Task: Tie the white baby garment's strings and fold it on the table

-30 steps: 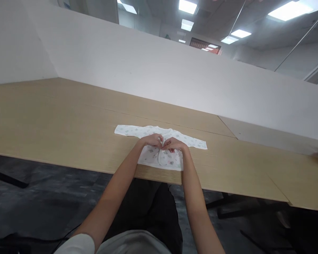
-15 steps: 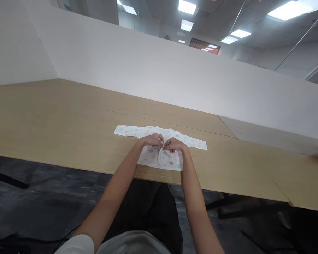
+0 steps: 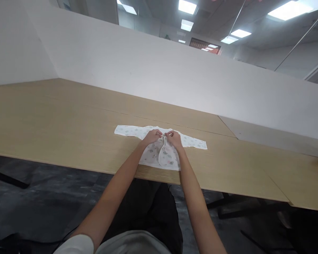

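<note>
I have a white wall across the far side, with glass above it showing ceiling lights. Against the wall runs a long, pale wood table, and below its near edge I can see dark floor and the wearer's black trousers. Both bare forearms reach in over that edge. The shirt, small, white and printed, lies on the table near the edge, straight ahead of the wearer, collar toward the wall and sleeves spread to either side. My left hand is over its upper front, fingers curled nearly closed, thumb and forefinger pinching the cloth at the front edge. My right hand faces it just beside, bent the same way and pinching the cloth too. The front rises in a fold beneath both. Whether a fastener sits between the fingertips, I cannot tell.
</note>
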`<state>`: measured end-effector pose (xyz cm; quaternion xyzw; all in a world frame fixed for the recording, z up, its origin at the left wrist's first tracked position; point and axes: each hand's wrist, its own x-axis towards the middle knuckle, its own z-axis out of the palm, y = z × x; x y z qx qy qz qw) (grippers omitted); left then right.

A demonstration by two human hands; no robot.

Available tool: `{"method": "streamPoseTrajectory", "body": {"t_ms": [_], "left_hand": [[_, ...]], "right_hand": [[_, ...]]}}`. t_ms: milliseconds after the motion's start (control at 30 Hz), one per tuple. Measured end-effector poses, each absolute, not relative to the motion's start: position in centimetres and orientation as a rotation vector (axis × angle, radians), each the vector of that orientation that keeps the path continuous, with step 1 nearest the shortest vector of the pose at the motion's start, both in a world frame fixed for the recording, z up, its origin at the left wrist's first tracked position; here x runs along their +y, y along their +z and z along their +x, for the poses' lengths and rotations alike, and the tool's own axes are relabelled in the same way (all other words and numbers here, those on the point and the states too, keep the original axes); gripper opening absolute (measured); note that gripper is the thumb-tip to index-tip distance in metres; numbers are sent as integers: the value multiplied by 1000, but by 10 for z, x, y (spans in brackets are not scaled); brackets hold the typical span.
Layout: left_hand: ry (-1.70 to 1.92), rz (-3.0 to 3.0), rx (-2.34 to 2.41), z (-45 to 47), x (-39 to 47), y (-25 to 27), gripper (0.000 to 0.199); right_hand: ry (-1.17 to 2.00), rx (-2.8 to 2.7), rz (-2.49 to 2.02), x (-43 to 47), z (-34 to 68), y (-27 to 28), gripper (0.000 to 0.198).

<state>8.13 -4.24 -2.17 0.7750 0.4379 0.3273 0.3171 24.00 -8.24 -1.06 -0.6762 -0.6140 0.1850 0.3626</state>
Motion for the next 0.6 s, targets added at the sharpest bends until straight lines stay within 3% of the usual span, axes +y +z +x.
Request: {"method": "streamPoseTrajectory", "body": {"t_ms": [100, 233, 600], "left_hand": [[821, 2119, 1261, 87, -36, -32, 31], [708, 2244, 1397, 94, -36, -36, 37], [331, 2519, 1530, 110, -40, -33, 48]], "right_hand": [[199, -1731, -1923, -84, 222, -18, 30], [97, -1828, -2042, -85, 217, -21, 28], [428, -1185, -1730, -65, 258, -31, 29]]}}
